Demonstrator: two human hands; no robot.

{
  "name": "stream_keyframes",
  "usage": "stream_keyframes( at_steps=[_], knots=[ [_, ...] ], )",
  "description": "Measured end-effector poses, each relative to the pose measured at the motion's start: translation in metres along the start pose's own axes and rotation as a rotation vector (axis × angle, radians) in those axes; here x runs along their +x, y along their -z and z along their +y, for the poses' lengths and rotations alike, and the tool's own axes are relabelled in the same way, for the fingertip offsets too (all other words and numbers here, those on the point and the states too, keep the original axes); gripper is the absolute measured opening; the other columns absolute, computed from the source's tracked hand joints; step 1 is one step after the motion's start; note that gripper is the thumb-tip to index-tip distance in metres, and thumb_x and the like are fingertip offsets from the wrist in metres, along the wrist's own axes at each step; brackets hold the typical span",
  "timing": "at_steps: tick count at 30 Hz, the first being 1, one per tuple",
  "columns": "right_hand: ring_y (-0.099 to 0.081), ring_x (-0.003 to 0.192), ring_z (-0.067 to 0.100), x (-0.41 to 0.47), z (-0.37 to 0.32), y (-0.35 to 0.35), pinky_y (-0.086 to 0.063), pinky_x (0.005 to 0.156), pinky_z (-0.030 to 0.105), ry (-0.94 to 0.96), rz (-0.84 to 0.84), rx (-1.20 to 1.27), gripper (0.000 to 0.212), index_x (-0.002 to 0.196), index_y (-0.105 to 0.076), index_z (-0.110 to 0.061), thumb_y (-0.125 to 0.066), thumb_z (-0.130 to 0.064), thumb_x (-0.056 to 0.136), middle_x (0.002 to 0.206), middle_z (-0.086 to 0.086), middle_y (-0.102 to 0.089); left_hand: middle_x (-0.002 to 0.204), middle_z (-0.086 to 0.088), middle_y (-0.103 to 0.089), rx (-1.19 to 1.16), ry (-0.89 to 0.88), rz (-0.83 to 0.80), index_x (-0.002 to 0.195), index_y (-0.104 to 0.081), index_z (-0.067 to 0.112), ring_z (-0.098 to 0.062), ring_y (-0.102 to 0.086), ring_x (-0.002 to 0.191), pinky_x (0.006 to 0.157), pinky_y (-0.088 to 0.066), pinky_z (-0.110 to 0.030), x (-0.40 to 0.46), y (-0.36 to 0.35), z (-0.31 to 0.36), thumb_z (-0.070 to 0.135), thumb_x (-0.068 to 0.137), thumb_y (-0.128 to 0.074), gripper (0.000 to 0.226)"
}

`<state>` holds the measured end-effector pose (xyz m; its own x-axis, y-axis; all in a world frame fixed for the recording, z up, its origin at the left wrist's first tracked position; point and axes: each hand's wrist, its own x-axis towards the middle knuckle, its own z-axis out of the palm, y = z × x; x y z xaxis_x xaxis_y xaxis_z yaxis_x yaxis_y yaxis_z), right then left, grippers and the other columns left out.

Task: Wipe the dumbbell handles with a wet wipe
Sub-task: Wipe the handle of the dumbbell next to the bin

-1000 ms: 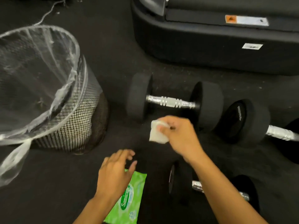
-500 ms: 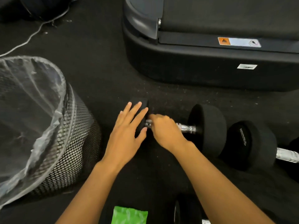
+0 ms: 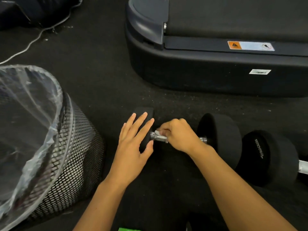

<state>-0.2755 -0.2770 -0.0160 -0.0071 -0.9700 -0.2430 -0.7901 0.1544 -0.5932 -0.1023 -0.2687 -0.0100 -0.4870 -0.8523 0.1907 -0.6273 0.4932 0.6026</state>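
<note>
Right fingers [image 3: 168, 130] clamped on wet wipe [image 3: 157, 132] around dumbbell handle [image 3: 158, 138]; left fingers [image 3: 141, 124] straight, apart, on end weight [image 3: 145, 112].

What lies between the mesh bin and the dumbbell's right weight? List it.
In the head view, between the mesh bin and the right weight: the left hand flat on the left weight, then the right hand gripping a wipe on the handle.

Orange warning-triangle sticker [image 3: 250, 46] on treadmill [image 3: 216, 72]; white label [image 3: 260, 71] & 2nd dumbbell [image 3: 266, 157] end lettering too blurred to read.
</note>
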Motion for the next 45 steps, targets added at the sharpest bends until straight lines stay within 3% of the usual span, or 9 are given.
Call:
stream_keyframes(
  at_steps=[4, 7, 10, 17, 22, 26, 30, 35, 45],
  knots=[
    [-0.058, 0.101, 0.024, 0.014, -0.006, -0.008, -0.050, 0.085, 0.037, -0.016, -0.012, -0.094, 0.027, 0.110, -0.067, -0.024, -0.053, -0.013, 0.090, 0.107, 0.007, -0.063, 0.151, 0.016, -0.019, 0.006, 0.005, 0.007, 0.138, -0.029, 0.036, -0.001, 0.001, 0.141, 0.113, 0.002, -0.028, 0.002, -0.001, -0.001, 0.017, 0.086, -0.062, 0.064],
    [-0.056, 0.108, 0.019, -0.001, 0.001, -0.002, -0.048, 0.090, 0.036, 0.050, -0.065, -0.083, 0.030, 0.121, -0.061, -0.021, -0.051, -0.014, 0.094, 0.116, 0.003, -0.063, 0.151, 0.015, -0.021, -0.012, 0.002, 0.015, 0.138, -0.029, 0.035, -0.003, -0.001, 0.142, 0.114, -0.002, -0.033, 0.002, -0.001, -0.002, 0.017, 0.085, -0.063, 0.066],
    [-0.058, 0.096, 0.018, 0.010, -0.003, 0.005, -0.049, 0.082, 0.032, 0.007, -0.109, -0.076, 0.026, 0.115, -0.064, -0.018, -0.050, -0.014, 0.094, 0.109, 0.006, -0.063, 0.151, 0.014, -0.021, -0.013, 0.004, 0.025, 0.138, -0.029, 0.035, -0.004, -0.002, 0.142, 0.115, -0.006, -0.039, 0.002, -0.002, -0.002, 0.017, 0.084, -0.063, 0.066],
    [-0.057, 0.106, 0.020, -0.010, 0.002, -0.007, -0.048, 0.090, 0.037, 0.036, -0.001, -0.035, 0.025, 0.113, -0.064, -0.021, -0.050, -0.013, 0.093, 0.113, 0.005, -0.063, 0.151, 0.012, -0.024, -0.046, 0.012, 0.037, 0.138, -0.034, 0.032, -0.004, -0.003, 0.142, 0.114, -0.017, -0.051, 0.000, -0.003, -0.003, 0.014, 0.083, -0.065, 0.066],
    [-0.059, 0.096, 0.023, -0.005, -0.014, -0.017, -0.050, 0.082, 0.036, -0.014, 0.136, -0.095, 0.027, 0.113, -0.064, -0.021, -0.052, -0.010, 0.091, 0.103, 0.006, -0.064, 0.151, 0.014, -0.023, -0.039, 0.016, 0.036, 0.139, -0.034, 0.032, -0.003, -0.002, 0.141, 0.114, -0.016, -0.050, 0.001, -0.003, -0.003, 0.017, 0.085, -0.063, 0.063],
    [-0.051, 0.121, 0.024, -0.024, 0.004, -0.022, -0.041, 0.100, 0.040, 0.179, 0.098, -0.159, 0.038, 0.126, -0.058, -0.017, -0.051, -0.005, 0.090, 0.129, 0.006, -0.057, 0.151, 0.014, -0.023, -0.060, 0.011, 0.035, 0.139, -0.034, 0.032, -0.004, -0.003, 0.142, 0.113, -0.017, -0.052, 0.000, -0.003, -0.004, 0.016, 0.084, -0.064, 0.064],
    [-0.059, 0.103, 0.026, -0.012, -0.006, -0.023, -0.048, 0.088, 0.038, 0.104, 0.169, -0.234, 0.035, 0.124, -0.057, -0.021, -0.052, -0.011, 0.091, 0.111, 0.008, -0.064, 0.151, 0.013, -0.023, -0.048, 0.005, 0.033, 0.139, -0.033, 0.033, -0.005, -0.003, 0.142, 0.113, -0.017, -0.052, 0.000, -0.003, -0.004, 0.017, 0.085, -0.063, 0.063],
    [-0.041, 0.130, 0.019, -0.022, 0.007, -0.027, -0.034, 0.107, 0.036, 0.245, 0.140, -0.234, 0.044, 0.133, -0.050, -0.015, -0.052, -0.005, 0.091, 0.139, 0.004, -0.048, 0.151, 0.015, -0.021, -0.059, 0.009, 0.016, 0.139, -0.032, 0.034, -0.003, -0.002, 0.141, 0.114, -0.017, -0.051, 0.001, -0.002, -0.004, 0.018, 0.085, -0.062, 0.063],
    [-0.062, 0.107, 0.031, -0.027, 0.020, -0.046, -0.048, 0.091, 0.048, 0.411, 0.419, -0.253, 0.045, 0.110, -0.066, -0.003, -0.076, 0.005, 0.067, 0.113, 0.015, -0.066, 0.151, 0.014, -0.021, -0.044, -0.012, 0.025, 0.140, -0.032, 0.032, -0.004, -0.002, 0.142, 0.113, -0.017, -0.052, -0.001, -0.003, -0.006, 0.020, 0.084, -0.064, 0.065]
  ],
)
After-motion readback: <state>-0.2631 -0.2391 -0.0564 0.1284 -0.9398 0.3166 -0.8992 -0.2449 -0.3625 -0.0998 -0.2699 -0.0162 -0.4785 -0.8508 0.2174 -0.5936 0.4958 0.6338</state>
